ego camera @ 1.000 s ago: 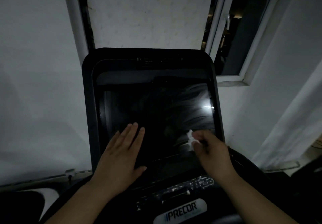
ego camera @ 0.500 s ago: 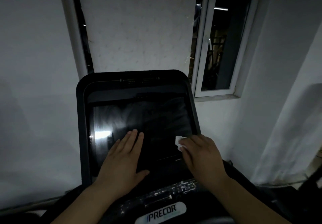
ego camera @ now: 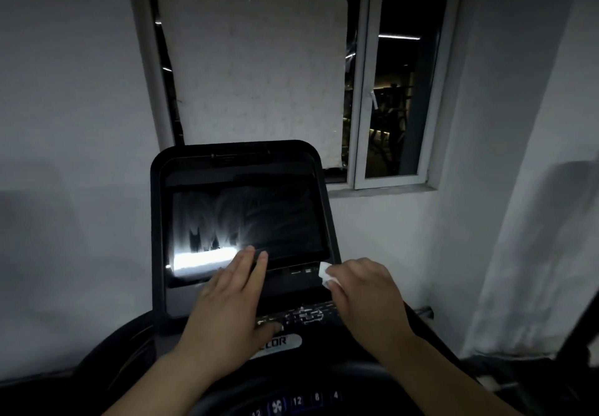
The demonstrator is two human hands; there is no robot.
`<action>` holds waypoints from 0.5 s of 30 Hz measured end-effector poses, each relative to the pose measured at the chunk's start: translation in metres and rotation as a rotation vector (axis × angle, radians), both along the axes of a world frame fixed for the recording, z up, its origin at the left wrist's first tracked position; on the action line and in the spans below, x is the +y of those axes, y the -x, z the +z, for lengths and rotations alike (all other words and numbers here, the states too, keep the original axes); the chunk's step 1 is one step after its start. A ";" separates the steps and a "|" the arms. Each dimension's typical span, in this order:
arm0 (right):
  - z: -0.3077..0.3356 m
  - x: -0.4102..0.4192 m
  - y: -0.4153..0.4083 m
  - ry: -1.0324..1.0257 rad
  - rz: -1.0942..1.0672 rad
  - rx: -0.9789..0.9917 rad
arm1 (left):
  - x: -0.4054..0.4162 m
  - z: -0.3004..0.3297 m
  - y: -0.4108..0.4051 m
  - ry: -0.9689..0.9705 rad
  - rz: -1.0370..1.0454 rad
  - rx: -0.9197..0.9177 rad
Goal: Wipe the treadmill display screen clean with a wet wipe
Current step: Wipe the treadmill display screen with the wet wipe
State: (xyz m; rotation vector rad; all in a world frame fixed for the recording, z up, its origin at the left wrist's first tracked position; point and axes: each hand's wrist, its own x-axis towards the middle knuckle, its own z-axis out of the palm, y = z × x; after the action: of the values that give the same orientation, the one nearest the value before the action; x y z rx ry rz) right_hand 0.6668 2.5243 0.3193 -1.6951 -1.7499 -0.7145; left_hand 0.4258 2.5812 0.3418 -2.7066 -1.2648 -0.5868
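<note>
Two hands, wet wipe (ego camera: pixel 323 272), screen (ego camera: pixel 278 221).

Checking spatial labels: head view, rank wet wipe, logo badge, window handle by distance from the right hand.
1. wet wipe: pinched in the right hand, at its fingertips.
2. logo badge: lower left of the hand, on the console.
3. window handle: far above, on the window frame.

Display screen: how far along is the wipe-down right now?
Done: wet streaks cover most of the display screen, so it has had at least one pass. In hand: the right hand pinches the wet wipe at the lower right corner, below the glass edge; the left hand rests flat on the lower bezel. Left: the streaks haven't dried or been cleared.
</note>
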 end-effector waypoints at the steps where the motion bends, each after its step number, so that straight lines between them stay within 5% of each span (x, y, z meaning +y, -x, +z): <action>1: 0.000 -0.008 0.000 -0.009 0.009 -0.001 | -0.011 0.002 0.001 -0.008 0.000 -0.001; 7: 0.004 -0.051 0.011 -0.167 0.076 0.058 | -0.055 0.018 0.016 -0.027 0.005 0.018; 15: 0.019 -0.118 0.035 -0.088 -0.013 0.079 | -0.114 0.029 0.042 -0.044 -0.050 0.014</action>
State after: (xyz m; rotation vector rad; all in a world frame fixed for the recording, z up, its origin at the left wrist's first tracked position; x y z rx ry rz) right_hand 0.6322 2.4063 0.3381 -1.6551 -1.6313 -0.7104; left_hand 0.3838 2.4671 0.3709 -2.7089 -1.1700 -0.5933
